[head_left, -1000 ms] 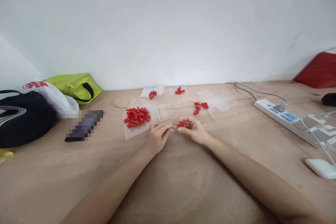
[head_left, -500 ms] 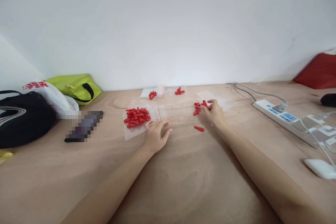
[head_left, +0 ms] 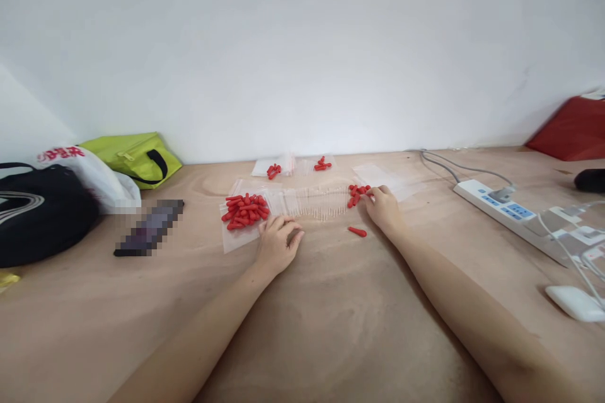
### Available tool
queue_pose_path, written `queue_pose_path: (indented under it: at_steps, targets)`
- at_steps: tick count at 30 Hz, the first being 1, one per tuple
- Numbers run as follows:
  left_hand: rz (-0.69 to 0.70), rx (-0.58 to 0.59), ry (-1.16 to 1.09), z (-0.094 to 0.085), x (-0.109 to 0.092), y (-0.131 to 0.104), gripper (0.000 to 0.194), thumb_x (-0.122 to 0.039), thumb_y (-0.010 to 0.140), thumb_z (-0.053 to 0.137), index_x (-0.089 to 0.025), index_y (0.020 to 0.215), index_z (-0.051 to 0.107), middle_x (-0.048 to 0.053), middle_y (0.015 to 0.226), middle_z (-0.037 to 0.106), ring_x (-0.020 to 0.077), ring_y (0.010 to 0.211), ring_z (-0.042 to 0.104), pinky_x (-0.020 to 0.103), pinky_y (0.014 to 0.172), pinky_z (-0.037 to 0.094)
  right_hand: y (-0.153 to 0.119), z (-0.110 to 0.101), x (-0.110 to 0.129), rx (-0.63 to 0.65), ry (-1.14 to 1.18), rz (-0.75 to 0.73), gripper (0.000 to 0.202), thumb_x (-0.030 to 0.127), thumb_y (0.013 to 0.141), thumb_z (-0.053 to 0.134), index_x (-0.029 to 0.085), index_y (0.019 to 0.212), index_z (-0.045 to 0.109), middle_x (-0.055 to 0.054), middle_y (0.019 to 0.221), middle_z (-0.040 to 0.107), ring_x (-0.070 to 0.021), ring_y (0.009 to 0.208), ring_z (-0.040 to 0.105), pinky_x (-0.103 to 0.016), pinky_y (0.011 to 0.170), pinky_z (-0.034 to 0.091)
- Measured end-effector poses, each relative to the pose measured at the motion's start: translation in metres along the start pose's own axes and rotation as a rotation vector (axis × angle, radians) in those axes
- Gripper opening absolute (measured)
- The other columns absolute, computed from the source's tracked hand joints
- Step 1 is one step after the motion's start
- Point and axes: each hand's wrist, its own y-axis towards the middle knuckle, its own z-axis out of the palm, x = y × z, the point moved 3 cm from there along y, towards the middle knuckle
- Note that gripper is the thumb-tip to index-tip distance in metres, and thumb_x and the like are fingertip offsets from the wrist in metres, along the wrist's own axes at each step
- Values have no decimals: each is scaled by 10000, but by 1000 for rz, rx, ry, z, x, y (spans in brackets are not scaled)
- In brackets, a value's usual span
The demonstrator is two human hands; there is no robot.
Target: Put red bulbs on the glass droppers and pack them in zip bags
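- The right hand [head_left: 384, 211], fingers curled, met a small cluster of red tapered pieces [head_left: 354, 195]; whether it gripped one was hidden.
- The left hand [head_left: 278, 244], loosely open and empty, rested near a larger red heap [head_left: 246, 211].
- A lone red piece [head_left: 357, 232] lay between them on the bench [head_left: 326, 308].

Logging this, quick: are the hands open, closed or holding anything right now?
Left hand: open, nothing visible in it.
Right hand: at a small red pile; whether it grips anything cannot be told.
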Motion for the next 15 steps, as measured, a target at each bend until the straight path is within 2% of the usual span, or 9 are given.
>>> queue_pose_path:
  at_steps: [4,9,15]
  targets:
    - [-100,-76,130,-6,14,8,137,-280,770,525,-193,735,624,62,832,578,220,805,475,347,730,361,-19,-8,20,38,144,-136,211,352,779,481,179,686,560,-47,695,561,-159,645,530,-278,606,412]
    - [-245,-27,320,-10,31,32,197,-305,748,508,-166,773,645,101,873,549,270,886,442,365,750,368,-51,-19,43,184,218,-295,213,396,753,518,188,774,557,-54,771,578,-158,693,538,-285,638,432]
    - [-434,96,439,2,38,63,305,-357,728,463,-133,781,663,153,983,511,316,993,404,400,826,334,-63,-20,39,252,176,-252,218,393,725,548,191,803,528,-45,763,567,-156,700,541,-283,634,437]
